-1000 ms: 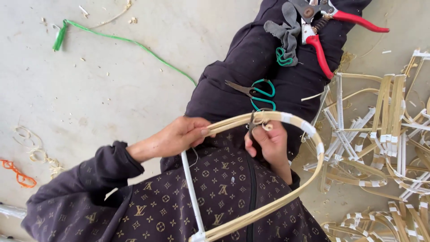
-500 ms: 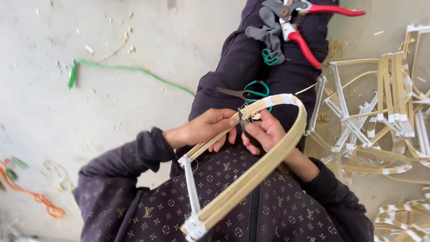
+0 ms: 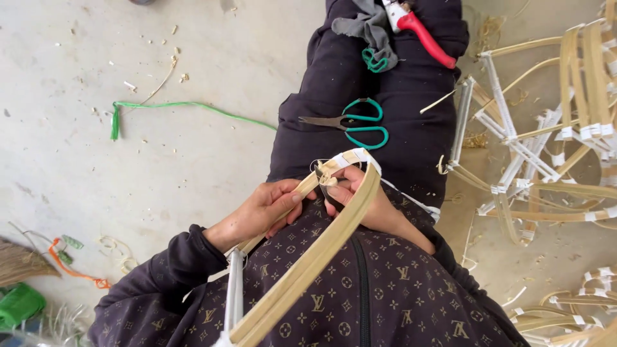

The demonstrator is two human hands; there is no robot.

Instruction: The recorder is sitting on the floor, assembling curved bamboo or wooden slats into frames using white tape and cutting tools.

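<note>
Floor, left edge: green plastic scrap (image 3: 19,303) at the lower corner; orange cord (image 3: 76,273) just above it; green string (image 3: 186,107) trailing across bare concrete toward the lap.
Left hand (image 3: 260,211): on the lap, fingers closed around the near limb of the bamboo frame (image 3: 308,266), thumb pressed along the strip, just left of the corner joint.
Bamboo frame: flat pale strips bent into a loop, lying slantwise across the lap; bent top corner between the two hands, lower end running off the bottom edge of view.
White binding tape (image 3: 340,159): wrapped over the top corner; loose end curling up at the joint.
Right hand (image 3: 366,209): fingertips pinched together on the tape end at the joint, touching the left thumb.
Step in hand (judged): binding the corner joint, wrap partly laid.
Next move (judged): calls for tension on the tape, left grip steady, turns kept tight against each other.
Teal scissors (image 3: 353,122): on the thighs, beyond the joint, blades shut.
Red-handled pruner (image 3: 421,29): farther down the legs, beside a grey cloth (image 3: 363,26).
Floor, right edge: pile of finished frames (image 3: 546,135), taped at the corners.
</note>
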